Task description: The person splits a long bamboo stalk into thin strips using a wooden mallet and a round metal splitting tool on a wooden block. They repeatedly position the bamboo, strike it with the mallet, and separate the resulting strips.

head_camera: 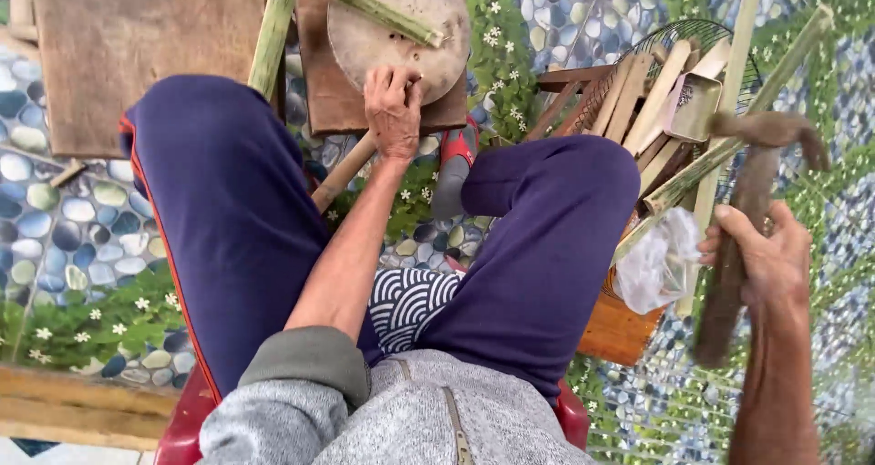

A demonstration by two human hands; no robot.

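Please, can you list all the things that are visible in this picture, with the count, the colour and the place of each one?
Round block: one, grey-brown, top centre on a brown board.
Green stick: one, lying across the round block.
Hammer: one, brown, blurred, right side.
Wooden sticks: several, pale, in a wire basket upper right.
Plastic bag: one, clear, beside the right knee.
Large board: one, brown, top left.
Floor mat: one, pebble and flower pattern.
Trousers: dark purple, centre.
Left hand: fingertips on the round block.
Right hand: gripping the hammer.
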